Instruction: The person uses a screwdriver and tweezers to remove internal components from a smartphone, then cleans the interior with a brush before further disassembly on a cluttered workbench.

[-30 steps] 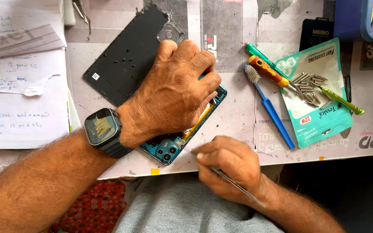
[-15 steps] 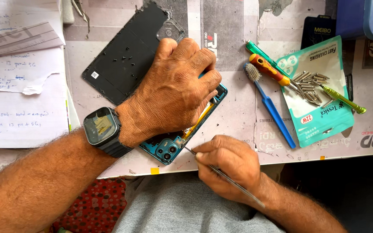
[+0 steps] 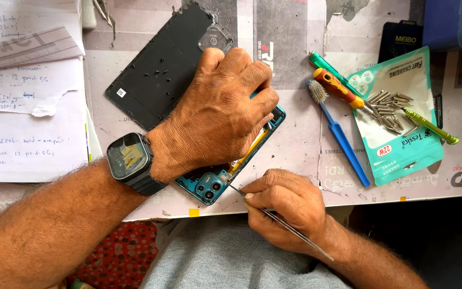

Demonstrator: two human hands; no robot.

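Grey printed sheets cover the workbench (image 3: 295,32), which fills most of the view. At nine o'clock lie white handwritten notes (image 3: 22,123). Just right of them, toward eleven o'clock, a black phone back cover (image 3: 156,69) lies flat with tiny dark screws (image 3: 159,70) scattered on it.

At the centre the left hand (image 3: 220,112), a dark wristwatch (image 3: 129,160) on its wrist, lies palm down with fingers curled over a teal opened phone (image 3: 215,182), pressing it to the bench; only the phone's camera corner at six o'clock and an edge at three o'clock of the hand show.

Below, toward five o'clock, the right hand (image 3: 287,206) pinches thin metal tweezers (image 3: 279,219) between thumb and fingers, the tip reaching the phone's lower edge beside the camera.

Right of the hands, at two o'clock, a blue brush (image 3: 340,136) lies slanted, beside an orange-handled screwdriver (image 3: 340,88) and a green one (image 3: 324,67). Farther right a teal packet (image 3: 407,144) carries a heap of metal driver bits (image 3: 389,107) and a slim green tool (image 3: 429,126). A blue box (image 3: 453,24) sits at one o'clock.
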